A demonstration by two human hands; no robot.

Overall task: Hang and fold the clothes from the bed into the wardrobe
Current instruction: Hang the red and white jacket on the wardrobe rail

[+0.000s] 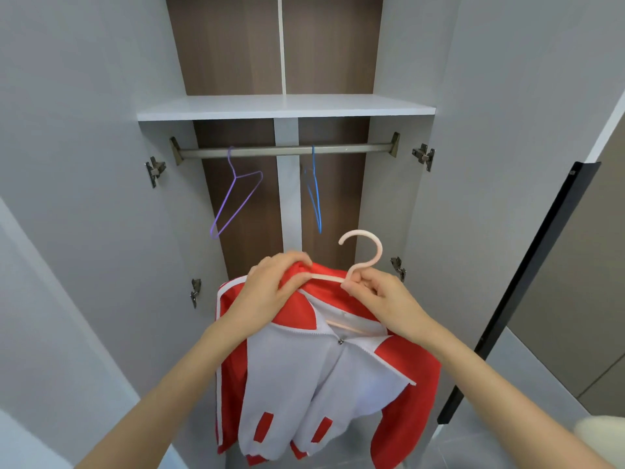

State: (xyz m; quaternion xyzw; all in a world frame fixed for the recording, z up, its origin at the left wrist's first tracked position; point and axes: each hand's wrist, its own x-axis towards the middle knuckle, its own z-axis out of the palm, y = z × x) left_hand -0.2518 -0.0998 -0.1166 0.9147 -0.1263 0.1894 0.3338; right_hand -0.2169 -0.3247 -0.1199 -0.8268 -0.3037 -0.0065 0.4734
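A red and white zip jacket hangs on a pale pink hanger in front of the open wardrobe. My left hand grips the jacket's red collar and shoulder at the hanger's left arm. My right hand pinches the hanger at the base of its hook. The hook points up and left, well below the metal rail. The jacket's front is partly unzipped, and the hanger's lower bar shows inside the neck opening.
On the rail hang a purple wire hanger at the left and a blue wire hanger near the middle. A white shelf lies above the rail. Both wardrobe doors stand open. A dark door edge is at the right.
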